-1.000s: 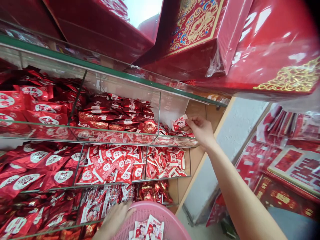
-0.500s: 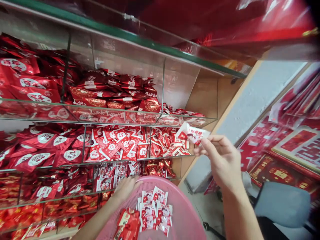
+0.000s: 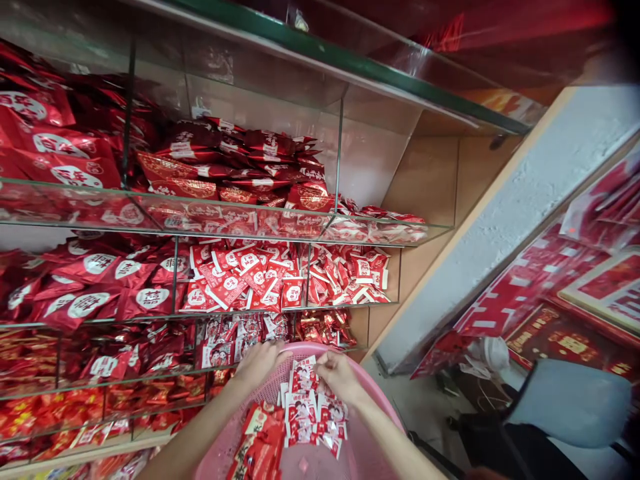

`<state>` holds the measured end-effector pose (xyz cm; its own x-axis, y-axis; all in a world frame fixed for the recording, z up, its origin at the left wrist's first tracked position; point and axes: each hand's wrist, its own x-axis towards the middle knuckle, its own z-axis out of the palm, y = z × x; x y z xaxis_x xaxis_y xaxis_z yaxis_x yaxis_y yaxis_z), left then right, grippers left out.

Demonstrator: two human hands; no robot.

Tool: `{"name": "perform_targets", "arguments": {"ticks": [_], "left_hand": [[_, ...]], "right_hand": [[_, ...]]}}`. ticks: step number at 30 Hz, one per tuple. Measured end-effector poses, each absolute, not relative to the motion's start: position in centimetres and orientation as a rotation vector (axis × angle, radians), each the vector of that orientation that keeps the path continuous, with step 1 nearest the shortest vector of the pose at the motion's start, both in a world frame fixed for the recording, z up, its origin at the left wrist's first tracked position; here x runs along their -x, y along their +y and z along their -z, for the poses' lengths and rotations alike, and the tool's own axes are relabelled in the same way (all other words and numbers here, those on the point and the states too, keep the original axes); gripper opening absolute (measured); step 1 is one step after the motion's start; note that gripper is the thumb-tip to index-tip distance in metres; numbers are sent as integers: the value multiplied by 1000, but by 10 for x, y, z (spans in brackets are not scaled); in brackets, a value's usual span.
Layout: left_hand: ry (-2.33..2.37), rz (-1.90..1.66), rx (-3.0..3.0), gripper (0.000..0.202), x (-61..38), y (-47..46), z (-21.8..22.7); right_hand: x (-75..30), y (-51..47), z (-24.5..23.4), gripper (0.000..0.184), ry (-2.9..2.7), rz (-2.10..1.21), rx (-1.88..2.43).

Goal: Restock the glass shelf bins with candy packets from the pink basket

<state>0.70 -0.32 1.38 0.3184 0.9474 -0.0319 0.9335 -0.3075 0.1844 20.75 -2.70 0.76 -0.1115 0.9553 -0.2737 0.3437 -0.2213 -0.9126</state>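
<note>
1. So, in the head view, the right hand (image 3: 340,377) has come down from the shelf front to the pink plastic basket (image 3: 385,417). The sachet it lifted into the air a moment ago no longer shows apart from the others.
2. Its fingers are drawn together, the tips touching the top of the heap of white-and-red sachets (image 3: 310,407). Whether one is still pinched there or already released, I cannot tell.
3. The left hand (image 3: 260,365) is curled over the basket's far rim, its fingers hooked on the plastic and holding nothing else that shows.
4. The heap lies inside the basket near its middle, the sachets flat and overlapping with their printed faces up. Its long axis points away from the wearer towards the shelves, leaning slightly. Just beside it on the left, a bundle of red foil packets (image 3: 257,443) lies tilted along the basket's side.
5. Ahead stands glass shelving with a green edge (image 3: 350,47), its compartments stocked with more sachets (image 3: 250,280) and larger red foil packets (image 3: 95,280). To the right is a grey seat (image 3: 565,403).
</note>
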Motion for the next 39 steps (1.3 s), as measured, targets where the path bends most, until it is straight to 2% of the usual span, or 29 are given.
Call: {"name": "perform_targets", "arguments": {"ticks": [7,13,19,32,39], "left_hand": [[1760,-82,-2369,49,-7,-4,-16],[1755,-82,-2371,48,-7,-4,-17],[1738,-88,-2377,51,-6,-3,-16],[1726,-92,-2384,50,-5,-3,-15],[1731,-103,-2344,49,-5,-2,-14]], "right_hand": [[-196,-27,8,10,-1488,-1218,1809],[-196,-36,9,17,-1676,-857,1958],[-194,-47,0,13,-1994,-508,2141],[-196,-51,-5,13,-2020,-366,2202],[-195,-53,-35,18,-2043,-323,2171]]}}
